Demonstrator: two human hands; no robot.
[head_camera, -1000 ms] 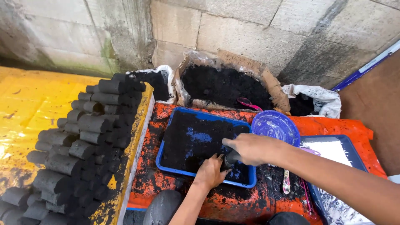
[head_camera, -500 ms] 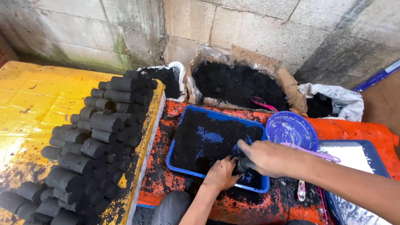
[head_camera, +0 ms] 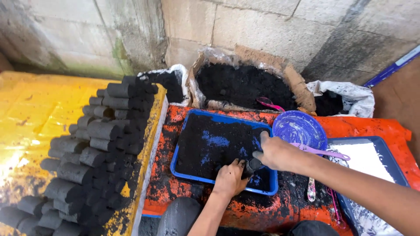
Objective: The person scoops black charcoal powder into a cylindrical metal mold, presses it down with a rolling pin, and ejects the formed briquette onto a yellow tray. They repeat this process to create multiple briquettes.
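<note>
A blue tray (head_camera: 176,154) holds black charcoal powder (head_camera: 205,146) on an orange surface (head_camera: 380,129). My right hand (head_camera: 275,153) grips a small dark tube-shaped mould (head_camera: 252,166) at the tray's near right corner. Beside it, my left hand (head_camera: 229,179) reaches into the powder with blackened fingers, pressing against the mould's open end. What is inside the mould is hidden.
Stacked black cylindrical briquettes (head_camera: 94,148) lie on a yellow sheet (head_camera: 26,118) at left. Sacks of black powder (head_camera: 245,85) stand against the block wall. A blue bowl (head_camera: 299,129) with a purple spoon (head_camera: 321,152) and a tray of white powder (head_camera: 365,159) sit at right.
Both hands have stayed at the tray's near right corner; the left hand has closed in against the mould. The camera has shifted slightly.
</note>
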